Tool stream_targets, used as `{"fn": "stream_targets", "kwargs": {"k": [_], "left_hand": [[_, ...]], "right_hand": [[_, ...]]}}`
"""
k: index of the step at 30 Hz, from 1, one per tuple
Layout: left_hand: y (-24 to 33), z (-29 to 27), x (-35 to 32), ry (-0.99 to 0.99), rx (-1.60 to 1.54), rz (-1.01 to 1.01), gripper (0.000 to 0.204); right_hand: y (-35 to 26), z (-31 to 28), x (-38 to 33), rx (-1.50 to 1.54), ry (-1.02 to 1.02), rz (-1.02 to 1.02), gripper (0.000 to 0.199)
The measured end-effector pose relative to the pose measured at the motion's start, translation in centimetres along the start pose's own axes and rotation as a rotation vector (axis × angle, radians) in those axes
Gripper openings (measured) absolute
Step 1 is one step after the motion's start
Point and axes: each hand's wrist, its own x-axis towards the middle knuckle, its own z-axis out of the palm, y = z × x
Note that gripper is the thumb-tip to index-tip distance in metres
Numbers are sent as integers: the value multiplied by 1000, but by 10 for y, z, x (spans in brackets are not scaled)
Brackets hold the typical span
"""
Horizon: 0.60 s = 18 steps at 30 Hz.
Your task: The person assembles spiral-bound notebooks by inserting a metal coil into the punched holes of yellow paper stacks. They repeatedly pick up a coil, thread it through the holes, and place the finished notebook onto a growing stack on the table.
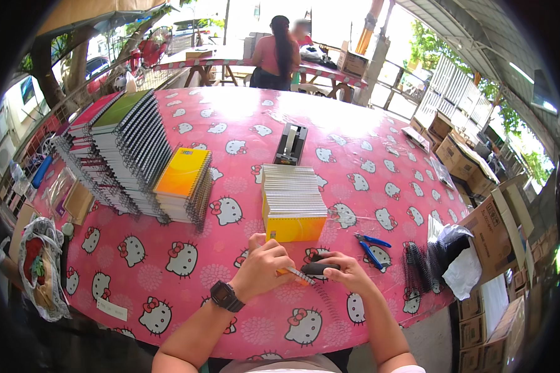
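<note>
My left hand (266,266), with a black watch on its wrist, grips a small notebook (300,275) seen nearly edge-on with an orange cover. Fingers of my right hand (347,271) close around a dark rounded tool (320,268), held against the notebook's edge; its kind is hard to make out. A thin dark spiral coil (330,301) trails from the notebook toward me over the pink tablecloth. Just beyond my hands stands a row of yellow-covered notebooks (294,205). Right of my right hand lie blue-handled pliers (373,250), touched by neither hand.
Tall stacks of spiral notebooks (121,152) and a shorter yellow stack (183,180) stand at left. A black tape dispenser (290,144) sits behind the row. Black coils (420,267) and a cardboard box (488,233) are at right. One person (274,53) stands at the far table.
</note>
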Motion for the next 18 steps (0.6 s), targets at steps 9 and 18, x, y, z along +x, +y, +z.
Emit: {"fn": "stream_targets", "kwargs": {"k": [9,18], "left_hand": [[3,0,5,22,-118,-130,64],[5,0,3,6,-126,-126,80]], "right_hand": [[-6,-6,4,571,-126,-193,43],[-4,2,13,235,-107,-150,52]]}}
